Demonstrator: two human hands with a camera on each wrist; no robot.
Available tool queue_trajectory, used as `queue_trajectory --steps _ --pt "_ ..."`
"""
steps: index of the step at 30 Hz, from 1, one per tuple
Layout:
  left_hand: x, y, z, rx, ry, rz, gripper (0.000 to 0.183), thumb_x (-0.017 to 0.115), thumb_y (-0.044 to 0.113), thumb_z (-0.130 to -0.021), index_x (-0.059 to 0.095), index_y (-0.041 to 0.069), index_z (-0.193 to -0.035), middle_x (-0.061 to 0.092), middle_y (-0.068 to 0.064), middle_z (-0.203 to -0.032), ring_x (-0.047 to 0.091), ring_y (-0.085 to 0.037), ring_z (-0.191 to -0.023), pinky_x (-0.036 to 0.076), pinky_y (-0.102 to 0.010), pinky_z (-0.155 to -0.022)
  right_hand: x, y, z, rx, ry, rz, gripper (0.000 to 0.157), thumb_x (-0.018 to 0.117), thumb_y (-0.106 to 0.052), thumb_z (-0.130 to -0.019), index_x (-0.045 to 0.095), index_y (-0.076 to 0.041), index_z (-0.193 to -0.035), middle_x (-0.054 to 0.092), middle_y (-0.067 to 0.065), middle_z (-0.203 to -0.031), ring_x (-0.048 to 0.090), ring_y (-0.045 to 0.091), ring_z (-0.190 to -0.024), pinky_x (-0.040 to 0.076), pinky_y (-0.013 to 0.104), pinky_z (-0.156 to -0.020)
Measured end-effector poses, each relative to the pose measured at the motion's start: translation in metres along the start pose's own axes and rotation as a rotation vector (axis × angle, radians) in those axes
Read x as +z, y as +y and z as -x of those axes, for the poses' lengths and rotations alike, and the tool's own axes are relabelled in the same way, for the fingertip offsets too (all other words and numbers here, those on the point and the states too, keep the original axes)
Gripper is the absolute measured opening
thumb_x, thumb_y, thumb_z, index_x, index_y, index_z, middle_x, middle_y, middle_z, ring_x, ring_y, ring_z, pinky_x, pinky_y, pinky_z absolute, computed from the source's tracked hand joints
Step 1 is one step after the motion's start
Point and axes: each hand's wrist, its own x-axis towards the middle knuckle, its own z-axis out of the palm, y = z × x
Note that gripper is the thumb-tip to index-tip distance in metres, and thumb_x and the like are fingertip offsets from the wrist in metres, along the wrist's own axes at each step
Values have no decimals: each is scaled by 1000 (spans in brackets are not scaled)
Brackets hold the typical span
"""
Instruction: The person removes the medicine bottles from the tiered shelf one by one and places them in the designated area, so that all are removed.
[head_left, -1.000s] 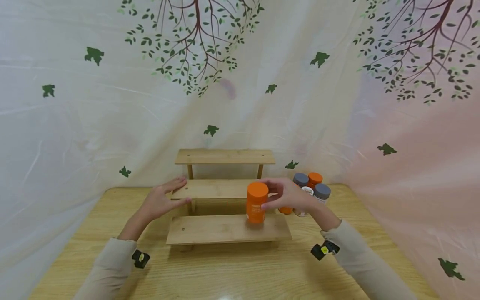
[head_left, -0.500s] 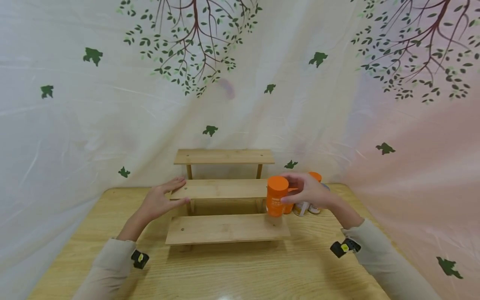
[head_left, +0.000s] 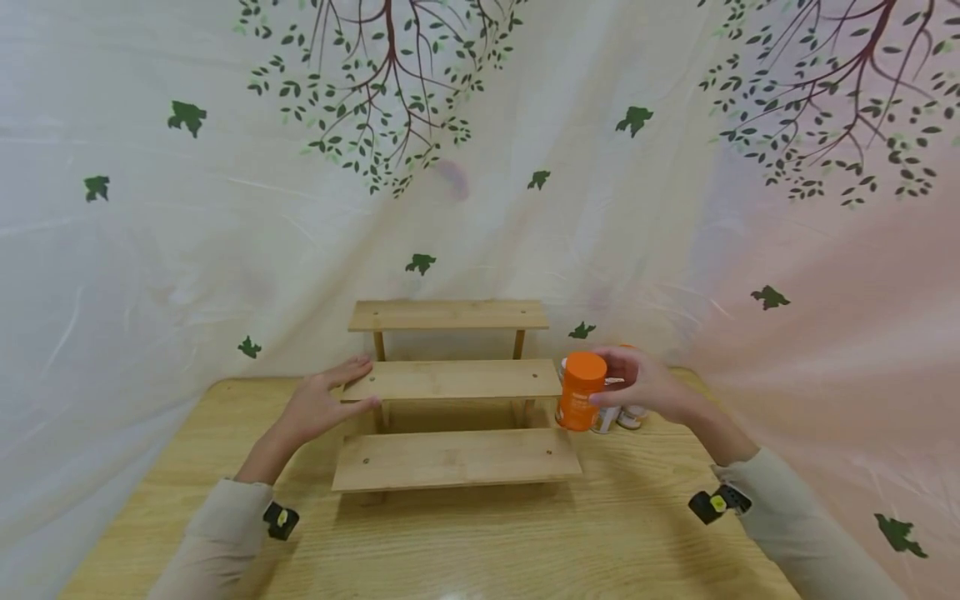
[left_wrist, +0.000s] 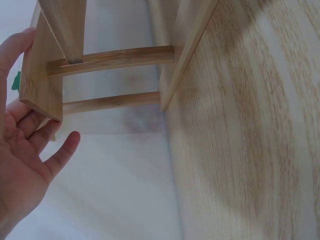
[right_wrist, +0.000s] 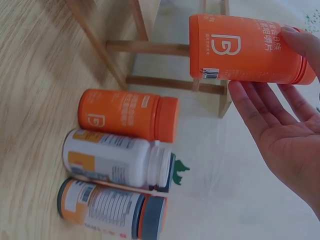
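Note:
My right hand [head_left: 645, 392] grips an orange supplement bottle [head_left: 581, 390] between thumb and fingers, just past the right end of a three-step wooden display shelf [head_left: 450, 379]. In the right wrist view this held bottle [right_wrist: 240, 49] is raised off the table, above the standing bottles. Farther left, my left hand [head_left: 318, 404] holds the left end of the middle step, thumb on one long edge and fingers at the other. The left wrist view shows its fingers around the plank's end [left_wrist: 42, 85], the little finger standing free.
Right of the shelf, bottles stand on the wooden table [head_left: 480, 542]: another orange bottle [right_wrist: 125, 115], a white bottle [right_wrist: 115, 157] and a grey-capped bottle [right_wrist: 107, 207]. My right hand partly covers this group in the head view. A leaf-printed curtain [head_left: 315, 233] hangs behind.
My right hand has carried the orange bottle rightward, from over the bottom step to beyond the shelf's right end. My left hand has stayed on the middle step.

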Motion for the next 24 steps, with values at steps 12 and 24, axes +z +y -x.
queue_trajectory --steps 12,24 --pt "0 3 0 6 13 -17 67 82 34 -87 59 5 -143 52 -12 -153 48 -38 -142 40 -60 -113 -12 28 20 -5 36 -19 56 76 -1 -89 53 1 -141 70 -3 -127 71 14 -112 60 29 -91" --pt "-1 3 1 -1 7 -20 70 80 42 -87 59 6 -143 52 -14 -153 47 -39 -143 40 -61 -113 1 63 32 81 73 7 63 79 -9 -89 50 4 -143 68 10 -132 70 6 -109 59 25 -90"
